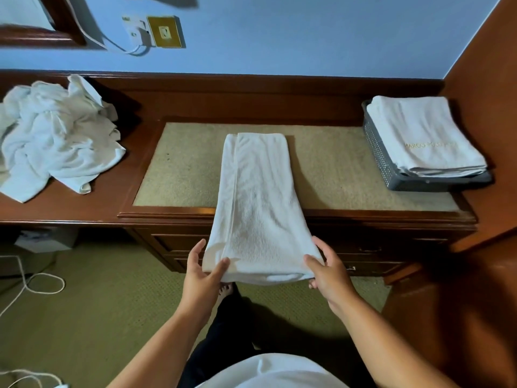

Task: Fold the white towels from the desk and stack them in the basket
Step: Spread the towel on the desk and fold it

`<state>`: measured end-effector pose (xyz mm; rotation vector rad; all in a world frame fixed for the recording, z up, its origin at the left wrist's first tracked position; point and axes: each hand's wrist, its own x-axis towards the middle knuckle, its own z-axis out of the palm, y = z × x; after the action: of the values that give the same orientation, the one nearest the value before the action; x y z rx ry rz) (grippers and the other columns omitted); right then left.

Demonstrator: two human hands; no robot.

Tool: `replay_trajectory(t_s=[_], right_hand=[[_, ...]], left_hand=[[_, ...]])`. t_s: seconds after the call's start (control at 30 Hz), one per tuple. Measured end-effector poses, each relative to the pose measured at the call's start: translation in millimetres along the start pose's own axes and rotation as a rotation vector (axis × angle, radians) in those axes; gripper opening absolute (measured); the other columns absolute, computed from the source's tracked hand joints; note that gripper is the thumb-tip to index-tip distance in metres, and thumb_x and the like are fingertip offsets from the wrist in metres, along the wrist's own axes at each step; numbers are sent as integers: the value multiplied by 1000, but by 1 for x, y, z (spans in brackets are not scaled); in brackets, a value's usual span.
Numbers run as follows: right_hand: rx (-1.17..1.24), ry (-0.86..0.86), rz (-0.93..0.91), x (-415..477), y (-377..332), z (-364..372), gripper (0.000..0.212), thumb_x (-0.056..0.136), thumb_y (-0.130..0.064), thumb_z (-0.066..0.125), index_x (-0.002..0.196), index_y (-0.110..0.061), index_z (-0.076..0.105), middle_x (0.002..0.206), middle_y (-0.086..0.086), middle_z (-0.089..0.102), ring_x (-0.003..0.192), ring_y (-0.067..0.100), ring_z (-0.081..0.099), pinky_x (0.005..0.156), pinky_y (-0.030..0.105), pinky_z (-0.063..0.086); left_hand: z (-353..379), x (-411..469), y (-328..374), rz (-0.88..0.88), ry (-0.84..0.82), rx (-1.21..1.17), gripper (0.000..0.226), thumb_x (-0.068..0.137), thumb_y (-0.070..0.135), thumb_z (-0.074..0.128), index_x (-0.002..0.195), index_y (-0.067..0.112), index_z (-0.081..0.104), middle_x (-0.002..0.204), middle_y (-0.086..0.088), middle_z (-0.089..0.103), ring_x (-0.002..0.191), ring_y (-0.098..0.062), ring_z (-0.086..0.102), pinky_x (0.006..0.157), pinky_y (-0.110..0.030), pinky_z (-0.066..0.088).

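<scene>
A white towel [257,203], folded into a long narrow strip, lies across the desk's beige pad and hangs over the front edge toward me. My left hand [202,271] grips its near left corner, thumb on top and fingers beneath. My right hand [326,271] grips the near right corner the same way. A heap of crumpled white towels [56,138] sits on the desk [173,217] at the left. At the right, a grey perforated basket [377,152] holds a stack of folded white towels [422,135].
The desk backs onto a blue wall with a socket and a cable [131,37]. A brown wooden panel [486,107] closes in the right side next to the basket. White cord [36,278] lies on the green carpet at the left. Drawers sit below the desk front.
</scene>
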<state>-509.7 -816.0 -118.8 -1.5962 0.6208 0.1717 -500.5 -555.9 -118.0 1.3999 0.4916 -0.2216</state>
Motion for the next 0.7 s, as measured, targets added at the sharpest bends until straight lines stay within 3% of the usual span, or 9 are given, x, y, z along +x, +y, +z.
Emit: replay_trajectory(t_s=[0.17,0.3,0.47,0.6,0.7], right_hand=[[39,-58,10,-18,-14,-6,21,101,-14,55,111,-23,71,123,0,59,47,8,43,55,30,44],[78,-77,51,-33,-21,-14,16,99,-12,58,99,-11,73,114,7,64,44,10,39,52,29,41],[53,-228,0,-42,-43,-31,13,97,-12,61,98,-8,74,105,16,67,49,16,44,51,32,44],[21,-280,-74,-47,-67,-42,14,95,-17,64,98,-11,75,96,37,60,54,23,52,52,29,49],[126,-256,-104,-47,-85,-45,15,93,-17,64,96,-8,75,89,26,66,60,24,59,50,28,49]], left_hand=[[0,-12,4,23,-69,-78,47,92,15,69,130,41,62,136,-6,57,104,-28,72,91,-46,58],[2,-27,12,-79,-155,-220,24,95,3,59,109,12,77,130,-13,64,102,-25,68,75,-35,61],[-4,-36,32,-142,-217,-308,26,97,-1,52,100,2,77,121,-18,69,92,-25,69,69,-32,61],[-4,-41,55,-150,-278,-288,23,90,4,57,103,-1,75,117,-20,70,87,-26,70,70,-33,62],[0,-41,70,-155,-312,-300,26,93,4,54,112,-4,71,116,-22,70,87,-25,72,69,-32,62]])
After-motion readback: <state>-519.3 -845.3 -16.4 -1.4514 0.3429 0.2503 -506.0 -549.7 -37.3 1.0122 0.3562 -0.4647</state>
